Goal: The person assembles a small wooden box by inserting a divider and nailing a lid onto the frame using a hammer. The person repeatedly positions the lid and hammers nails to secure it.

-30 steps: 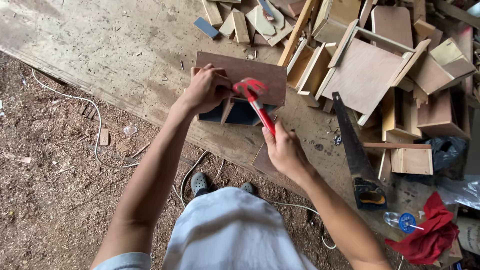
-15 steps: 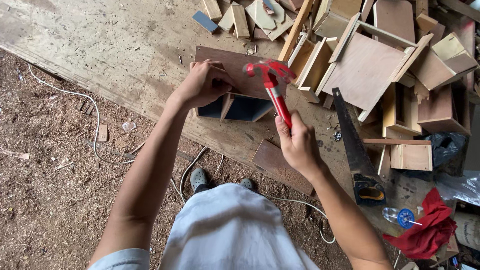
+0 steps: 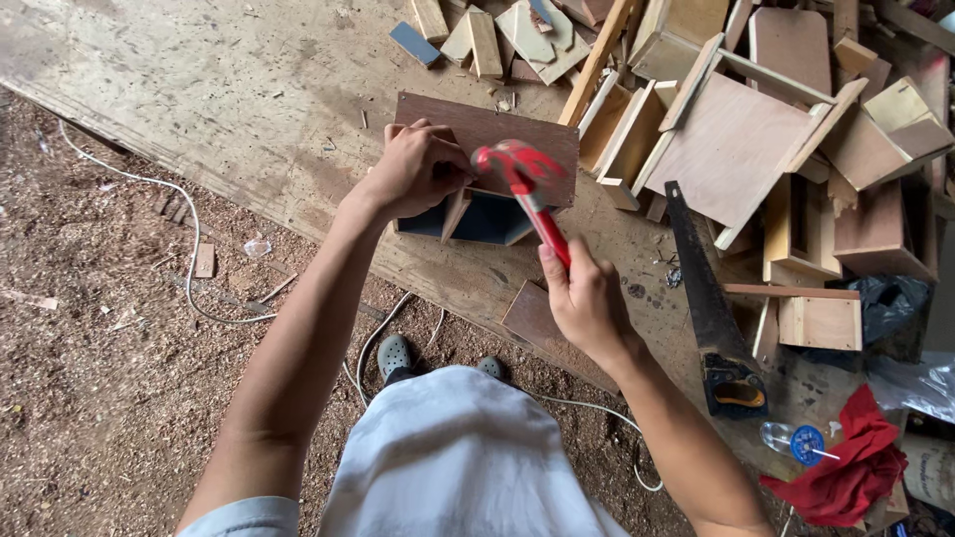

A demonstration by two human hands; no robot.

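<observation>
Now: right hand wrapped tight round the handle of a red hammer, head blurred, over the near edge of a brown board. Left hand fingers pressed together at that same edge, just beside the hammer head; whether they pinch anything cannot be told. Board lies atop a dark box on the workbench. Handsaw lies to the right, near the right hand but apart. Wood offcuts piled beyond. Red cloth at the bench's right end
</observation>
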